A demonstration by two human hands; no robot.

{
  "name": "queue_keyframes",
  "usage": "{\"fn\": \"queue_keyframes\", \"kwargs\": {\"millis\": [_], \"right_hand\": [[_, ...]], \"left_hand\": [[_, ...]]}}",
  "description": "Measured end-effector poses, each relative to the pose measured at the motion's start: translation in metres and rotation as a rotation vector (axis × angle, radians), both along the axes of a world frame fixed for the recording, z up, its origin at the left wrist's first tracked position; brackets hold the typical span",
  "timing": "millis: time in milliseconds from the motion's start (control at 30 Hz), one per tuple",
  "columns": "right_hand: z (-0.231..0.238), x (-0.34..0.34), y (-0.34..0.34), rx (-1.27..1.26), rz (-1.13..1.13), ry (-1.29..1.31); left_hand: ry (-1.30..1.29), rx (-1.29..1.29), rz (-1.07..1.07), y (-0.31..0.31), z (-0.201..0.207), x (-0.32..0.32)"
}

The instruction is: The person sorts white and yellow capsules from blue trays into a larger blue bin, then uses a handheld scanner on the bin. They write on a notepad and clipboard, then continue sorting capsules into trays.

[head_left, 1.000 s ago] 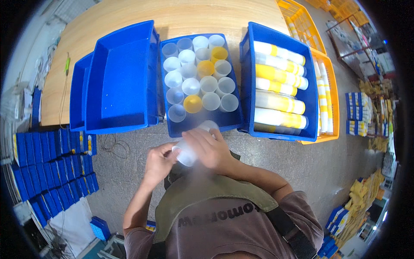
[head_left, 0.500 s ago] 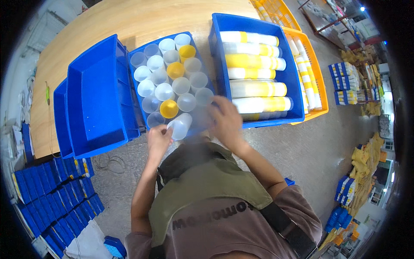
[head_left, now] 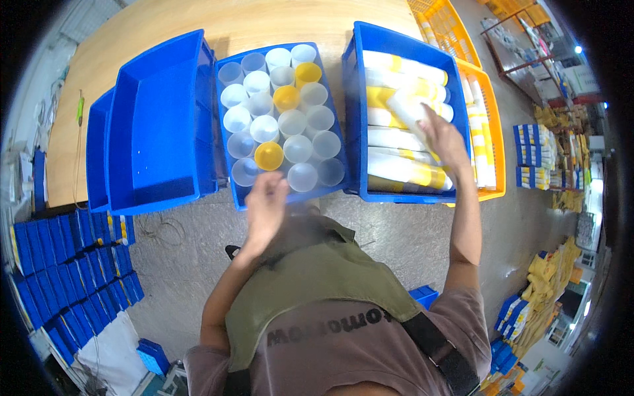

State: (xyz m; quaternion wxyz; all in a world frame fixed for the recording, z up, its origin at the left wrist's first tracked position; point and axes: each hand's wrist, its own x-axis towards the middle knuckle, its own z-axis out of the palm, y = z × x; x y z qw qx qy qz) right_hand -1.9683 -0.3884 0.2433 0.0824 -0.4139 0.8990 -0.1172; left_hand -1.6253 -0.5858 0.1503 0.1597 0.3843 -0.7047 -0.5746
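My right hand (head_left: 444, 140) is closed round a white and yellow plastic tube (head_left: 407, 113), which lies slantwise over the others. Beneath it, several white and yellow tubes (head_left: 403, 173) lie on their sides in the right blue bin (head_left: 353, 109). In the middle blue bin (head_left: 323, 66), several frosted tubes (head_left: 295, 149) stand upright in rows, open ends up, a few of them yellow inside (head_left: 269, 156). At that bin's near edge is my left hand (head_left: 266, 201); motion smears its curled fingers, and I cannot make out anything in them.
Two blue bins (head_left: 158, 125), one overlapping the other, stand on the left of the wooden table (head_left: 271, 23). Orange crates (head_left: 490, 86) with more tubes sit beyond the right bin. Stacked blue bins (head_left: 59, 264) stand at lower left, and a green-handled tool (head_left: 80, 111) lies at far left.
My right hand has moved from the middle bin to the right bin and taken hold of a tube. The frosted tube my left hand held tilted has left its fingers.
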Motion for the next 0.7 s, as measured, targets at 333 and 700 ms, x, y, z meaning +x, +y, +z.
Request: {"fn": "queue_keyframes", "kwargs": {"millis": [333, 700], "right_hand": [[0.054, 0.119, -0.111, -0.277, 0.493, -0.347], [-0.003, 0.169, -0.155, -0.619, 0.345, -0.097]], "left_hand": [[0.415, 0.477, -0.004, 0.014, 0.078, -0.072], [0.491, 1.146, 0.173, -0.013, 0.122, 0.084]]}}
